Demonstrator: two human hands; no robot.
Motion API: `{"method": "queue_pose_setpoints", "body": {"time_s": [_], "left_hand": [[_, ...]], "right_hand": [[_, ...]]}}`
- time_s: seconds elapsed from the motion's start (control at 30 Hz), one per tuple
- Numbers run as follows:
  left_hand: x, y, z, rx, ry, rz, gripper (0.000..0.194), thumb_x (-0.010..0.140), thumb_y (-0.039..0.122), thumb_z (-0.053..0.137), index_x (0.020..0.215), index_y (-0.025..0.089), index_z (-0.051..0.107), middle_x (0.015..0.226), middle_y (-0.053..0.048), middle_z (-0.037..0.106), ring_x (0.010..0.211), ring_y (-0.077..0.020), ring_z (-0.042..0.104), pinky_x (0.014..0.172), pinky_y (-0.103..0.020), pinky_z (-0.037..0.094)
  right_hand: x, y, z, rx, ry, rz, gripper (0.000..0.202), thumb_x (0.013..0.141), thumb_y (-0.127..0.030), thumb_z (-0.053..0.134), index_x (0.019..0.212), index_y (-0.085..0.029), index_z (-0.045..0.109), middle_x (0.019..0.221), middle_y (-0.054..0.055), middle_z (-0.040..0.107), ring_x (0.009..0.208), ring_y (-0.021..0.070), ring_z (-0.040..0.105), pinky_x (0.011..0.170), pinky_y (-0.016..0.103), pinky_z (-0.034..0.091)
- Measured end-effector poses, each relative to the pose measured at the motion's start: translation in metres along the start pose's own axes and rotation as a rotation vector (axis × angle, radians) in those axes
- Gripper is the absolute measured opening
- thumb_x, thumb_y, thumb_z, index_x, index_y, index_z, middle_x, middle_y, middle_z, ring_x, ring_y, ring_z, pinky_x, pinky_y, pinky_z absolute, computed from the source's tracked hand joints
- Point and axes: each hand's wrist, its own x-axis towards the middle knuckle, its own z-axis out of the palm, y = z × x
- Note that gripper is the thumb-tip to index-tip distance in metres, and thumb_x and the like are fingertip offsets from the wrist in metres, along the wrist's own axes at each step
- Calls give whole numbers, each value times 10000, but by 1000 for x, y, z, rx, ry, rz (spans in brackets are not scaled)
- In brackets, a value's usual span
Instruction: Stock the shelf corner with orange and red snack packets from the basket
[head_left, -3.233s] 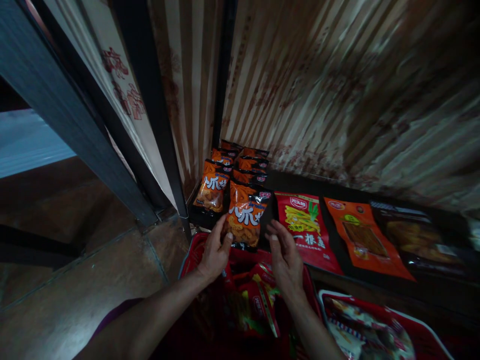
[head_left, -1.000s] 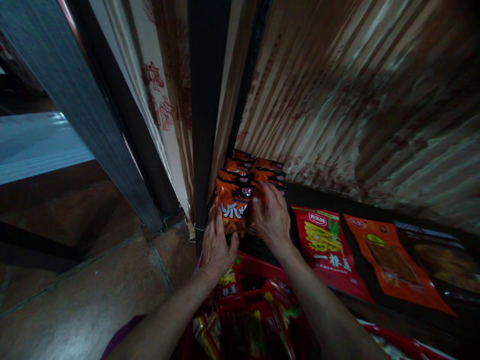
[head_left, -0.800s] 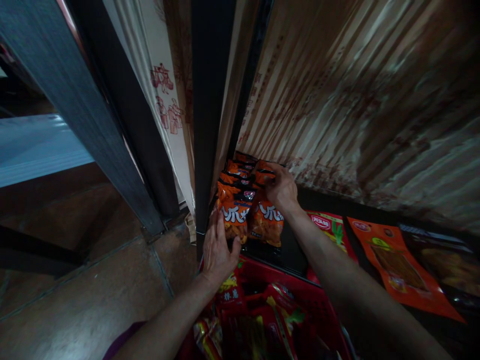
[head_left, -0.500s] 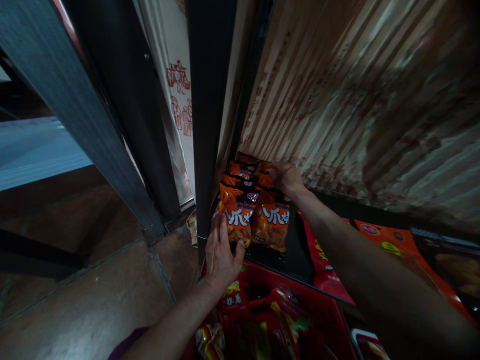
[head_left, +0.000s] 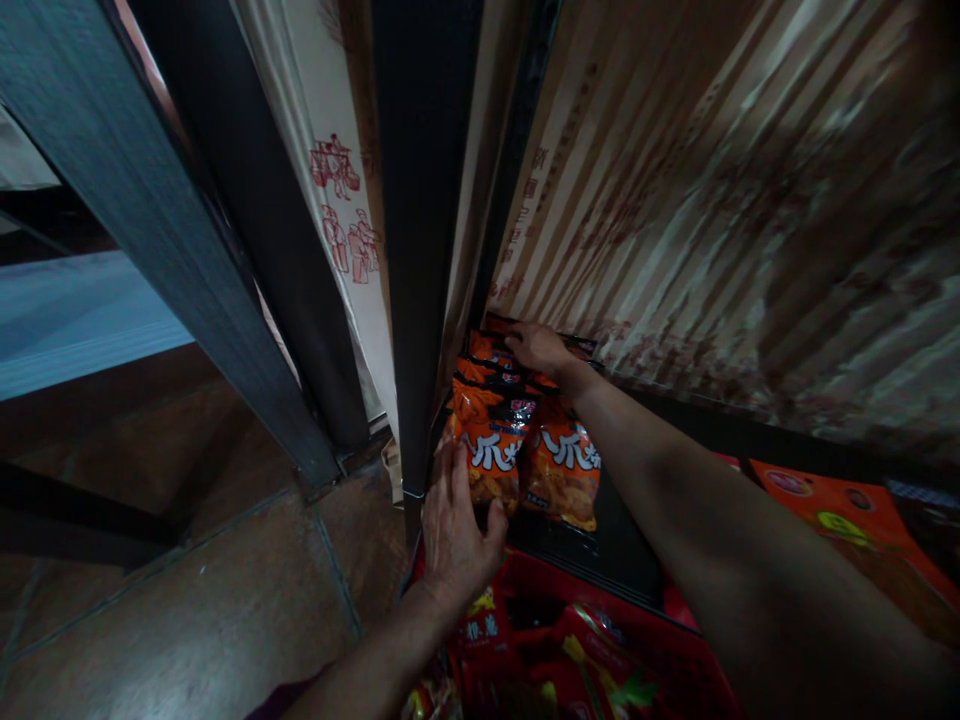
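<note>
Orange-and-black snack bags (head_left: 491, 460) stand in two rows at the shelf corner, several deep on the left. My left hand (head_left: 461, 525) lies along the left side of the front left bag, fingers stretched up and thumb apart near its bottom edge. Beside it stands the front bag of the right row (head_left: 561, 470). My right hand (head_left: 538, 348) reaches over to the rear bags, its fingers pointing left and touching their black tops. Some fingertips and the bags beneath that hand are partly hidden.
A dark metal post (head_left: 427, 250) rises just left of the bags. Behind them hangs a pleated, printed sheet (head_left: 675, 220). Below the black shelf (head_left: 622, 540) is a red basket (head_left: 675, 640) with red snack packs. An orange packet (head_left: 840, 530) lies to the right.
My right hand has moved left, from the rear of the right row toward the back of the left row. My left hand stays beside the front left bag. The view has shifted slightly.
</note>
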Motion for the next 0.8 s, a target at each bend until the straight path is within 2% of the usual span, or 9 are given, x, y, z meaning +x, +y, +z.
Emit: {"method": "queue_pose_setpoints", "body": {"time_s": [0.2,0.3,0.57,0.7,0.8], "left_hand": [[7,3,-2,-40,-24,-36,716,794,262,525,1449,136,266,1523,-152,291,1411,-274,265,1140,-457,292],[12,2,-1,-58,-9,-35,730,775,232,535,1449,140,269,1522,-149,296,1414,-271,258,1149,-450,280],[24,3,2,-47,24,-15,763,767,183,499,1468,111,206,1561,-137,189,1445,-234,159,1176,-413,217],[23,3,1,-37,3,20,778,770,166,474,1478,99,159,1562,-133,190,1446,-216,151,1177,-389,210],[22,2,1,-19,-9,40,783,770,184,486,1484,160,166,1575,-93,160,1447,-209,152,1169,-381,228]], "right_hand": [[5,6,0,113,11,92,264,819,-232,538,983,-156,731,934,60,745,855,187,680,764,257,493],[7,9,-2,146,49,136,268,817,-238,533,963,-142,737,892,66,748,793,176,681,707,242,490],[12,7,-8,131,150,210,272,821,-242,532,948,-137,748,987,104,738,969,239,665,808,278,480],[12,6,-4,129,149,218,268,822,-238,528,954,-149,743,947,89,746,908,229,681,762,266,492],[10,4,-2,127,153,185,294,835,-231,510,1022,-142,718,988,93,738,927,219,675,785,267,491]]}}
